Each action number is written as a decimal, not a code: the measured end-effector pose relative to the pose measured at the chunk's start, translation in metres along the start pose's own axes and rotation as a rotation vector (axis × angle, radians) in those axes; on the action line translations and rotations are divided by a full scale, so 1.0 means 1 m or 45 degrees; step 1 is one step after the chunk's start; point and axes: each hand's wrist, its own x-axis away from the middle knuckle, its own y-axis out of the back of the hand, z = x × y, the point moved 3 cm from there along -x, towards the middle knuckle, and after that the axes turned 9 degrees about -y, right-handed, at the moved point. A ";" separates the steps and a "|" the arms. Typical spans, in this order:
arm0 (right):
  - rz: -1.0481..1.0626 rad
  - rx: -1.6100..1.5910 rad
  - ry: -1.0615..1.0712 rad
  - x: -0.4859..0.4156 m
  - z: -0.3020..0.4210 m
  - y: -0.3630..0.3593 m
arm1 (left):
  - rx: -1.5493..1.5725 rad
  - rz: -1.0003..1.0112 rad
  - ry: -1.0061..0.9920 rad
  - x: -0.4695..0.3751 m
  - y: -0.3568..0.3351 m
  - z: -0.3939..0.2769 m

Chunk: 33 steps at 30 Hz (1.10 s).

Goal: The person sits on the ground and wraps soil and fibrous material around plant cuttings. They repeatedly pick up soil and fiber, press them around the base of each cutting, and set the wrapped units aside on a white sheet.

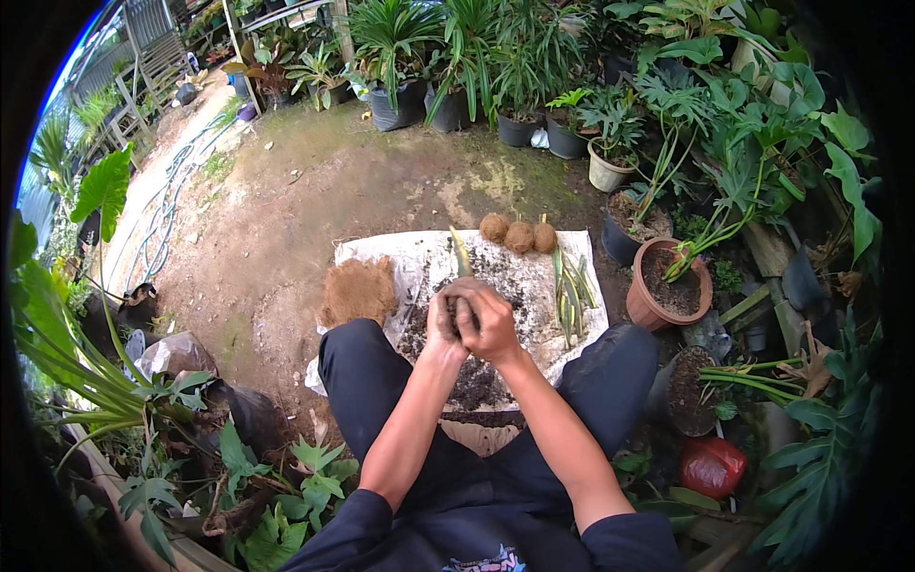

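Both my left hand (444, 319) and my right hand (489, 320) are cupped together around a dark clump of soil, mostly hidden by the fingers. A pointed, yellow-edged snake plant leaf (460, 252) sticks up from the clump, beyond my knuckles. Beneath my hands lies a white plastic sheet (577, 254) strewn with loose dark potting soil (480, 382). On its left rests a pad of brown coconut fibre (359, 292). Several cut snake plant leaves (570, 294) lie on the right side. Three round fibre-wrapped balls (520, 237) sit along the far edge.
Potted plants border the ground at the back and right, among them a terracotta-coloured pot (669, 284) and a white pot (607, 168). A blue hose (168, 193) runs along the left. Near my right side is a red plastic bag (711, 466). Leafy plants (307, 486) crowd the lower left.
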 end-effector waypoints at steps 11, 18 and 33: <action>0.084 0.044 -0.139 -0.023 -0.006 0.039 | -0.333 -0.077 0.053 -0.002 -0.053 0.005; -0.070 -0.061 -0.123 -0.005 -0.015 0.012 | -0.316 -0.189 -0.108 0.005 -0.032 0.006; 0.074 -0.108 -0.070 -0.016 0.025 0.033 | -0.178 -0.118 0.057 0.017 -0.026 -0.004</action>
